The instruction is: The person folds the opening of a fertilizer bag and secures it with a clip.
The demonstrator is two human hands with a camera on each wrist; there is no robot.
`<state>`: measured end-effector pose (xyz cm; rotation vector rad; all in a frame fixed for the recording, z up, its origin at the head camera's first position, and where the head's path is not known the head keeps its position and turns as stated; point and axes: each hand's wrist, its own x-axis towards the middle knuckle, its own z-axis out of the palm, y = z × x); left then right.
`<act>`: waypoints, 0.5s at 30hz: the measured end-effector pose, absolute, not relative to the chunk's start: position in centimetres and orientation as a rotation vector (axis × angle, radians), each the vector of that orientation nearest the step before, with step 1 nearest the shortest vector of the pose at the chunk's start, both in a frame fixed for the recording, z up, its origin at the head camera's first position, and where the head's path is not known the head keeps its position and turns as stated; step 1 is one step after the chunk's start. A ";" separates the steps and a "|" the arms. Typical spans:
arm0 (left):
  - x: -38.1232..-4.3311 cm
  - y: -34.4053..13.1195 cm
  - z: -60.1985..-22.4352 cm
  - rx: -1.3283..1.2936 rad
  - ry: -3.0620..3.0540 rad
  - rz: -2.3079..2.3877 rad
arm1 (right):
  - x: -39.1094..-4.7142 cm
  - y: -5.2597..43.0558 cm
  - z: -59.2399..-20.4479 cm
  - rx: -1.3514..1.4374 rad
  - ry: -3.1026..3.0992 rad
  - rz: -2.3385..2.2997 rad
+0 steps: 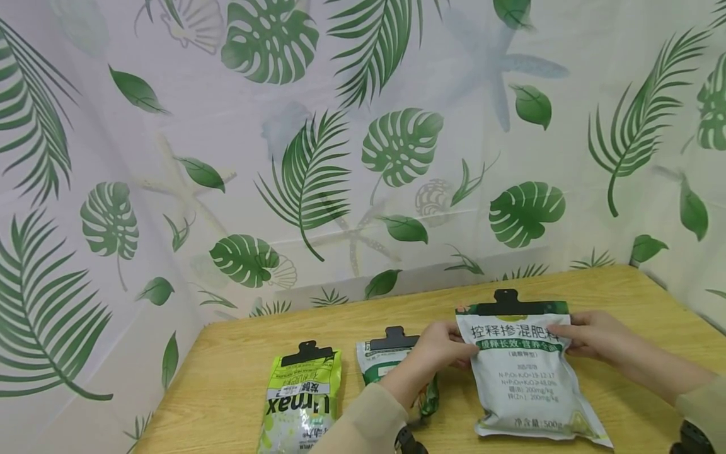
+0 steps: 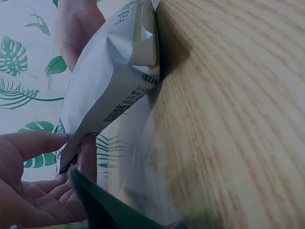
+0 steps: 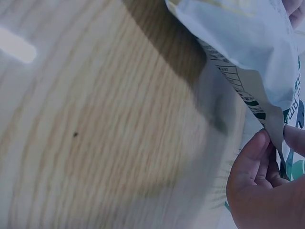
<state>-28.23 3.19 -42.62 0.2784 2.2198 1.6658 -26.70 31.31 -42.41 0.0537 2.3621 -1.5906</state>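
Note:
A white fertilizer bag (image 1: 522, 378) with green and black lettering leans back over the right part of the table, a black clip (image 1: 507, 304) across its top. My left hand (image 1: 439, 347) pinches its left edge near the top, thumb in front and fingers behind. On the opposite edge my right hand (image 1: 590, 335) pinches it the same way. In the left wrist view the bag (image 2: 100, 81) is tilted, its lower end right at the wood. The right wrist view shows fingers (image 3: 250, 160) and thumb on the bag's side seam.
To the left lies a yellow-green bag (image 1: 300, 403) with a black clip. Between it and the white bag sits another clipped green-and-white bag (image 1: 377, 360), partly hidden behind my left arm. The wooden table (image 1: 227, 366) ends at a leaf-patterned cloth (image 1: 351, 176).

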 end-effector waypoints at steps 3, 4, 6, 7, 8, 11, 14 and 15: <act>-28.3 3.2 -42.6 0.278 2.237 1.640 | -27.0 31.3 -42.5 0.081 2.390 -1.543; -28.4 3.2 -42.5 0.277 2.251 1.622 | -27.1 31.3 -42.6 0.087 2.393 -1.533; -28.4 3.2 -42.5 0.276 2.288 1.574 | -27.3 31.3 -42.8 0.102 2.404 -1.516; -28.5 3.2 -42.5 0.275 2.310 1.546 | -27.4 31.3 -42.8 0.104 2.409 -1.509; -28.5 3.2 -42.5 0.277 2.329 1.522 | -27.5 31.3 -42.9 0.099 2.408 -1.512; -28.6 3.2 -42.6 0.280 2.370 1.443 | -27.7 31.3 -43.2 0.091 2.411 -1.516; -28.7 3.1 -42.7 0.281 2.387 1.391 | -27.9 31.3 -43.6 0.098 2.412 -1.505; -28.7 3.1 -42.7 0.282 2.388 1.379 | -27.9 31.2 -43.7 0.106 2.409 -1.504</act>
